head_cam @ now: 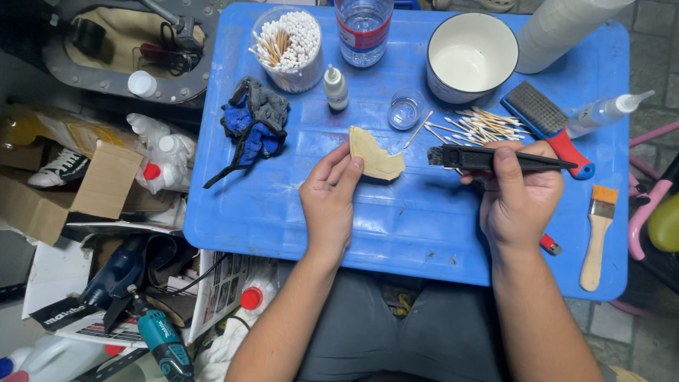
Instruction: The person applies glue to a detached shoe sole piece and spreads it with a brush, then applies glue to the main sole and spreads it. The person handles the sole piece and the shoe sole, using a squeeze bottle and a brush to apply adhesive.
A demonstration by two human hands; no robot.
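Observation:
My left hand pinches a tan, curved scrap of leather-like material above the middle of a blue plastic tabletop. My right hand grips a slim black brush held level, its bristled head pointing left and close to the tan piece without touching it. Behind the right hand lie loose cotton swabs and a wire brush with a red handle.
At the back stand a tub of cotton swabs, a small dropper bottle, a clear water bottle, a small glass cup and a white bowl. A blue-grey rag lies left. A wooden paintbrush lies right. Cardboard, bottles and power tools crowd the floor at left.

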